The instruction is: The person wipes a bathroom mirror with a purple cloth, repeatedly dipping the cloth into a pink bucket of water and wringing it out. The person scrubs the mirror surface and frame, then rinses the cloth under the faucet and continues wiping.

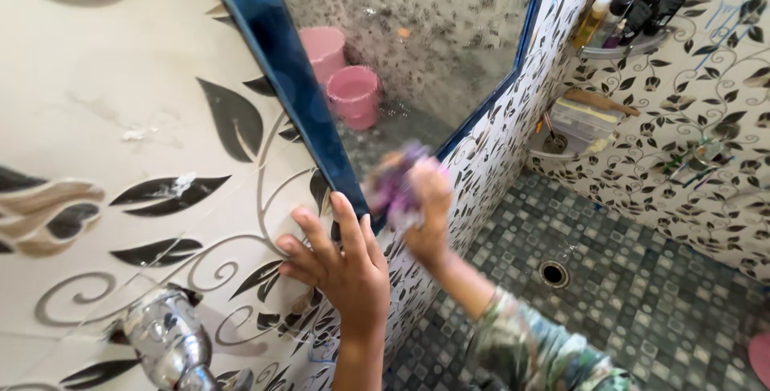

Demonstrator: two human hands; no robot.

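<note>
Right hand [429, 214] grips a purple cloth [393, 186] on the mirror [425, 46]; left hand [341, 267], fingers spread, braces on the wall [120, 102]. Hard rubbing near that blue frame [281, 62] might slip the cloth off.

Your right hand [429, 198] grips a soft purple cloth [393, 186] against the spotted, glossy glass of the mirror [417, 30] with its shiny blue frame [289, 78], your left hand [341, 267] rests flat on smooth glazed wall tile [120, 94], and the tap [168, 347] is polished metal.

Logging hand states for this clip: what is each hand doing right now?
Left hand: open, fingers spread flat on the tiled wall by the mirror.
Right hand: closed on a purple cloth, blurred.
</note>
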